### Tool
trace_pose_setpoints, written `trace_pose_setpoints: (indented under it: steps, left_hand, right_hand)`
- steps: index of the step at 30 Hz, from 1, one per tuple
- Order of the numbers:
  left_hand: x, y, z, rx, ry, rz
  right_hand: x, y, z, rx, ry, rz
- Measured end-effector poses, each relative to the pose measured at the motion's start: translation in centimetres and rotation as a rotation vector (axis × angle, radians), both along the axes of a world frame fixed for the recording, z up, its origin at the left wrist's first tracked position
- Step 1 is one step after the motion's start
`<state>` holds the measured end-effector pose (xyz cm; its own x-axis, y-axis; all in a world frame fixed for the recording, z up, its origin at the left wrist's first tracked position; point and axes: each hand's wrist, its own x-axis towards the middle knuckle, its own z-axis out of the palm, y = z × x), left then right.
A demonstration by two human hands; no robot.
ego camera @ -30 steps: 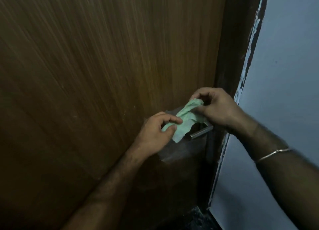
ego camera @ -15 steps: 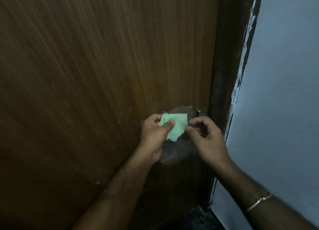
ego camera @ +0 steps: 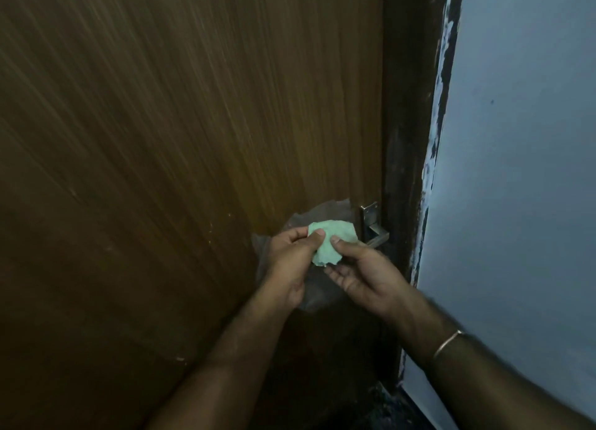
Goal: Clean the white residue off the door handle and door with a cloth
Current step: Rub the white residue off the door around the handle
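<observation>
Residue still hazes the door around and below the handle, so wiping looks unfinished, with the green cloth bunched just left of the handle, pinched between the closed fingers of the left hand and right hand.

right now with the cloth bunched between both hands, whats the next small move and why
Probably press the green cloth back onto the metal door handle and wipe. Both the left hand and right hand pinch the cloth just off the door, and a hazy pale patch shows around the handle area.
</observation>
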<state>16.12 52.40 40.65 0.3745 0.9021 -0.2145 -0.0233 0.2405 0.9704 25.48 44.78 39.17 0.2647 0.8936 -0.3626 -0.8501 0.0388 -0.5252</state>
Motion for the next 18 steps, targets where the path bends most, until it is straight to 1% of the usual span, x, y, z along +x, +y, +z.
trace_pose_setpoints:
  steps: [2, 4, 5, 6, 7, 9, 10, 11, 13, 16, 18]
  left_hand:
    - [0.6, 0.0, 0.2, 0.196, 0.208, 0.053]
    - [0.8, 0.3, 0.5, 0.454, 0.414, 0.035]
    - [0.8, 0.4, 0.7, 0.59, 0.514, 0.016]
    - [0.6, 0.6, 0.9, 0.726, 0.601, 0.0]
    - [0.3, 0.8, 1.1, 0.872, 0.681, -0.007]
    - [-0.5, 1.6, 1.0, 1.197, 0.836, -0.011]
    - [-1.0, 1.9, 0.9, 1.325, 0.905, -0.012]
    - [-1.5, 2.2, 0.9, 1.411, 0.955, -0.011]
    - [-2.4, 2.6, 1.0, 1.519, 1.026, -0.008]
    - [-3.2, 2.9, 1.1, 1.604, 1.128, -0.047]
    - [-3.4, 3.1, 1.3, 1.619, 1.185, -0.07]
  right_hand:
    - [0.2, 0.3, 0.0, -0.016, -0.004, -0.038]
    - [0.6, 0.8, 0.3, -0.038, -0.006, -0.133]
    - [0.9, 1.2, 0.5, -0.064, -0.038, -0.202]
    - [1.2, 1.6, 0.5, -0.109, -0.118, -0.283]
    - [1.5, 2.1, 0.4, -0.173, -0.243, -0.367]
    - [2.2, 3.2, 0.0, -0.29, -0.552, -0.535]
    - [2.5, 3.8, -0.1, -0.312, -0.701, -0.609]
    - [2.8, 4.4, -0.2, -0.314, -0.823, -0.667]
    - [3.0, 5.8, -0.7, -0.276, -0.977, -0.71]
    - [2.1, 7.0, -2.0, -0.171, -1.101, -0.655]
    - [2.4, 7.3, -2.8, -0.152, -1.178, -0.663]
